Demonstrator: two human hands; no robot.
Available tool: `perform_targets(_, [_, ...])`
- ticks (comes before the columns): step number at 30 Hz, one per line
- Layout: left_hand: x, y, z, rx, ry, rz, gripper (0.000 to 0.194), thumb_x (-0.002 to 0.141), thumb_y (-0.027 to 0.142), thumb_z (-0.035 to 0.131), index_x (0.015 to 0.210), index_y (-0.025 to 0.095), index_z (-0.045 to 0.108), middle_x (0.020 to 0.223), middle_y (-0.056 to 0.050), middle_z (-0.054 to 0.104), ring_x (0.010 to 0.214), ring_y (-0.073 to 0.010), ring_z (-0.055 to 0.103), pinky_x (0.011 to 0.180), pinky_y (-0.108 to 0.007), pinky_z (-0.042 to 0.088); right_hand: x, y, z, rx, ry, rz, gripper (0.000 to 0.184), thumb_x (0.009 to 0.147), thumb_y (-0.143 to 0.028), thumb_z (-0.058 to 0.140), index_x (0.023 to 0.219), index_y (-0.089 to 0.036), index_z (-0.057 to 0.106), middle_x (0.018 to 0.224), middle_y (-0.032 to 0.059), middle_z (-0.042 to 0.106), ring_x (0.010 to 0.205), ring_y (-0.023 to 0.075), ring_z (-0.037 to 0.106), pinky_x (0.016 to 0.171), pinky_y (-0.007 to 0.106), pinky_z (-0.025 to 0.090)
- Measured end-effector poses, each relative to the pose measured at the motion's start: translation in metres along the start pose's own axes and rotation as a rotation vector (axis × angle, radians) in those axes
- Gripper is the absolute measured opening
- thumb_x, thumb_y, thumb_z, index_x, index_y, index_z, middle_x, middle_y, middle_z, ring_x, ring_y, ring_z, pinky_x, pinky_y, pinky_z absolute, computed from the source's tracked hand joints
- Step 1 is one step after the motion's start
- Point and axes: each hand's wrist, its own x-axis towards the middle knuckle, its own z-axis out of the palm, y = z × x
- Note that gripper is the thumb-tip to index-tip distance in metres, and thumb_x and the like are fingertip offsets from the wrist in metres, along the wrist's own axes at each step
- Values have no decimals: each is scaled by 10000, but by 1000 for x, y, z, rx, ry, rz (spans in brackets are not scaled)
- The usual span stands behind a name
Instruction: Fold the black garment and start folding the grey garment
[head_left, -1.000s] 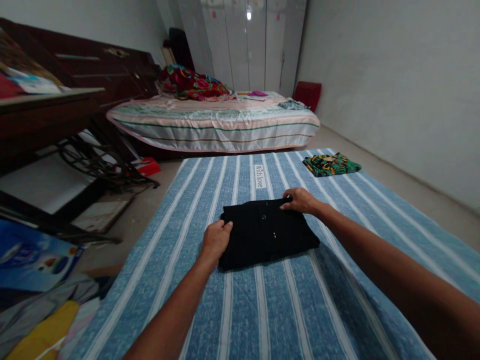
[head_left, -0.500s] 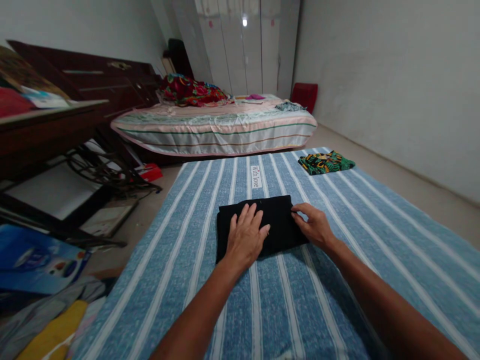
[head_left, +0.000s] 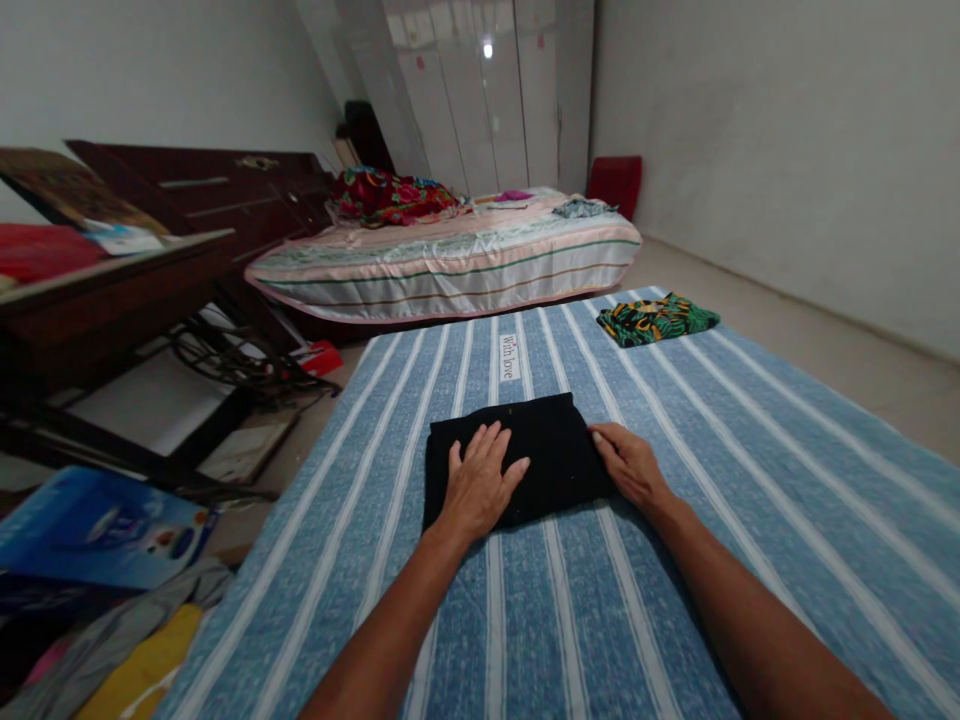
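A folded black cloth (head_left: 555,450), its kind of garment not clear, lies flat on a blue bedspread with white stripes (head_left: 517,640). On its left half rests my left hand (head_left: 480,480), palm down with the fingers spread. My right hand (head_left: 630,465) is against the cloth's right edge, fingers stretched along it and the thumb beside them; the far fingers are partly hidden. Farther back on the right of the bedspread sits a folded green, black and orange patterned cloth (head_left: 656,320).
Beyond stands a second bed with a pale striped cover (head_left: 450,270) and a red floral blanket (head_left: 394,195). At the left are a wooden table (head_left: 120,275) with an iron frame, a blue box (head_left: 105,525) and loose clothes (head_left: 142,660). A wall (head_left: 795,150) runs along the right.
My right hand has let go of its pinch on the cloth's corner and now lies along the right edge. My left hand stays on the cloth. The camera view has shifted slightly.
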Motion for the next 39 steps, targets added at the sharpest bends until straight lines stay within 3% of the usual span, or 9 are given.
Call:
perform_targets(4, [-4, 26, -5, -48, 200, 173, 237, 860, 276, 501, 1023, 163, 631, 1210, -144, 593, 1224, -278, 458, 1044, -508, 299, 2, -8, -6, 69, 2, 51, 350, 911, -386, 357, 944, -194, 647, 891, 64, 658, 851, 202, 610, 788, 322, 461])
perform_targets(8, [-9, 54, 2, -218, 208, 368, 125, 830, 183, 520, 830, 178, 645, 1146, -111, 619, 1190, -253, 482, 998, -460, 398, 3, -12, -8, 113, -6, 76, 324, 883, -418, 428, 962, -194, 649, 950, 74, 663, 897, 209, 609, 831, 336, 454])
perform_targets(14, [-10, 63, 16, -272, 137, 293, 106, 746, 153, 606, 844, 177, 638, 1190, -120, 594, 1240, -294, 431, 1007, -530, 377, 2, -9, -5, 200, 9, -20, 347, 846, -423, 516, 1112, -229, 628, 1118, 84, 613, 1072, 218, 553, 955, 380, 414])
perform_targets(18, [-9, 61, 21, -285, 151, 237, 124, 729, 159, 628, 850, 179, 643, 1189, -113, 600, 1219, -284, 455, 1014, -516, 376, 2, -6, -3, 197, -47, -74, 327, 826, -413, 547, 1082, -245, 661, 1248, 97, 519, 1184, 247, 472, 1012, 422, 361])
perform_targets(28, [-6, 67, 25, -269, 151, 166, 81, 729, 156, 648, 800, 179, 681, 1141, -103, 629, 1159, -280, 497, 992, -494, 392, 2, -1, -1, 176, -124, -76, 340, 805, -379, 563, 1091, -224, 661, 1234, 111, 518, 1155, 258, 495, 992, 434, 388])
perform_targets(39, [-2, 75, 24, -227, 141, 125, 105, 744, 143, 616, 722, 212, 693, 1047, -67, 659, 1067, -255, 529, 943, -478, 405, 3, 0, -1, 158, -119, -59, 315, 782, -362, 585, 1071, -269, 670, 1211, 76, 549, 1133, 250, 518, 979, 432, 405])
